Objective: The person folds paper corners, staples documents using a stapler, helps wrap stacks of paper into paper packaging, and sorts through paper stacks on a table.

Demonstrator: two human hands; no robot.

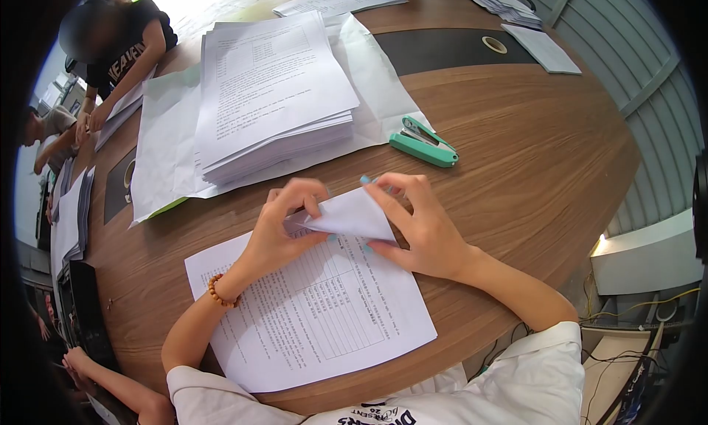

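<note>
- The left hand (277, 229) and right hand (429, 232) are both pinching the far end of the printed paper (332, 314), which is resting on the table (531, 144).
- That end is curling over; the rest is lying flat, unfolded.
- One green stapler (424, 142) is lying unused.
- One tall stack (276, 93) is standing beyond.

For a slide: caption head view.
Left hand and right hand handle the raised far edge of a printed sheet, a teal stapler beyond.

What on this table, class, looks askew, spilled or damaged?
The stack of printed sheets looks askew: its upper sheets overhang unevenly, so the edges don't line up. The white wrapping paper beneath is creased. No spill shows.
</note>
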